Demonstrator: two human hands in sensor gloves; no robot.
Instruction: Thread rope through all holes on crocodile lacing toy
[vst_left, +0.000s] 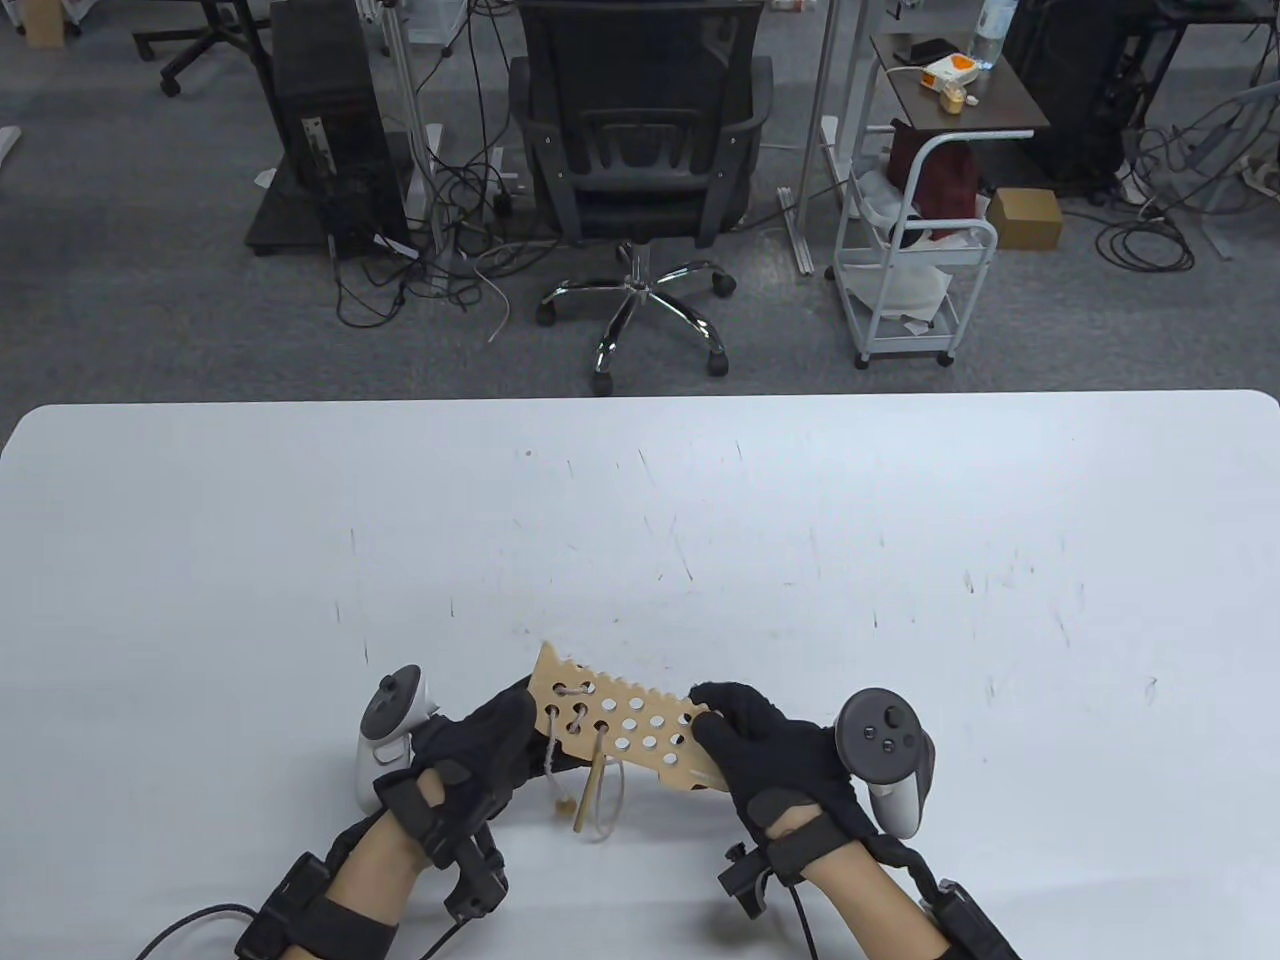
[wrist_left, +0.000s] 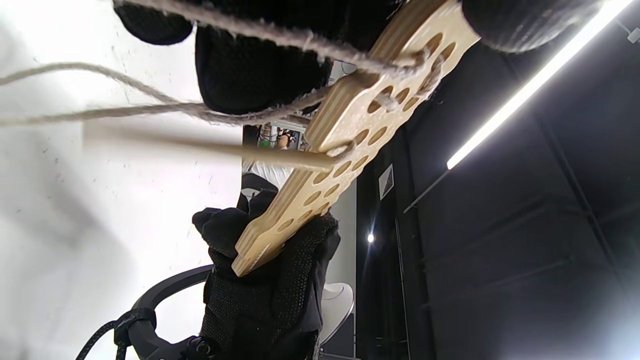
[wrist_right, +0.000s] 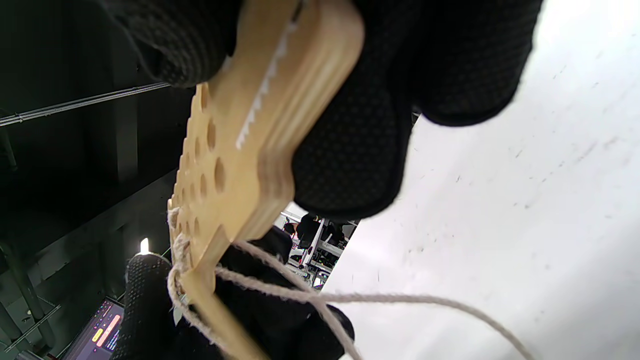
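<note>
Both gloved hands hold the crocodile lacing toy between them, lifted above the white table near its front edge. Left hand grips the laced end, fingers curled round the board's edge. Right hand pinches the opposite, unlaced end between thumb and fingers. Rope passes through several holes at the left end; its loose length and wooden needle hang below the board.

Table view high, looking down; both wrist views close, upward-tilted beneath the shared wooden board.
</note>
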